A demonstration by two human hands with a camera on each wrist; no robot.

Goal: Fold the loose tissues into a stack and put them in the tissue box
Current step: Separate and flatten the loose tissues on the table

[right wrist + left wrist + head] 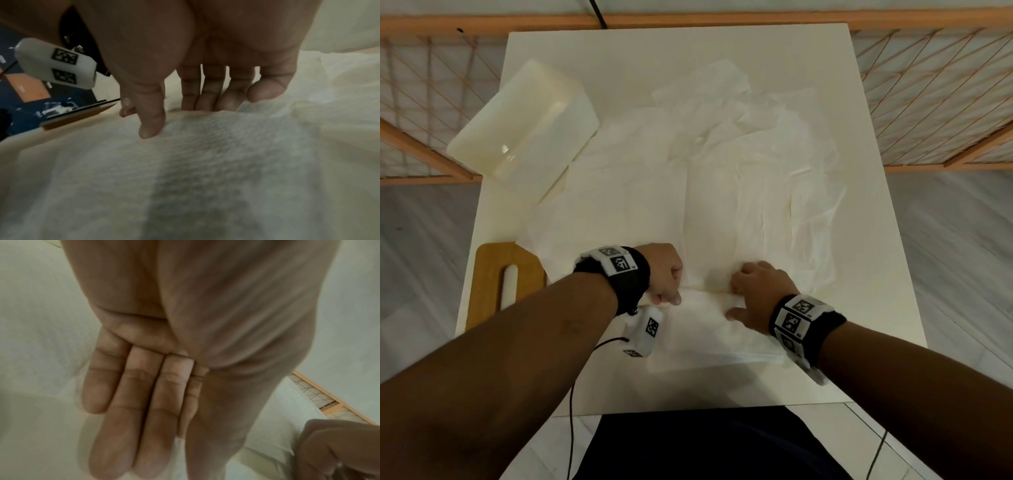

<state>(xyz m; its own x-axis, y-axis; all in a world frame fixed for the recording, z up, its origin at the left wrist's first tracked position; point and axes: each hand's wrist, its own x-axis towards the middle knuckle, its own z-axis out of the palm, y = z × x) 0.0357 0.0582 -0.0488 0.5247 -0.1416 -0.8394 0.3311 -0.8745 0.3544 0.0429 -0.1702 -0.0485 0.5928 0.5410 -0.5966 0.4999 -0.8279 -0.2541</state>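
Observation:
Several loose white tissues [756, 171] lie crumpled and overlapping across the middle of the white table [619, 51]. One tissue [705, 329] lies flat at the front with a raised fold along its far edge. My left hand [671, 291] pinches the left end of that fold, thumb pointing down; in the left wrist view the left hand [179, 443] has a sliver of tissue between thumb and fingers. My right hand [736, 298] grips the fold's right end; in the right wrist view the right hand [180, 118] has its thumb in front of the ridge and its fingers behind. The translucent tissue box [524, 120] stands at the far left.
A wooden lid [493, 274] with a slot lies at the table's left edge, near my left forearm. Wooden lattice screens [928, 102] stand behind and beside the table. A bare strip of table runs along the front edge, just above my dark lap [705, 445].

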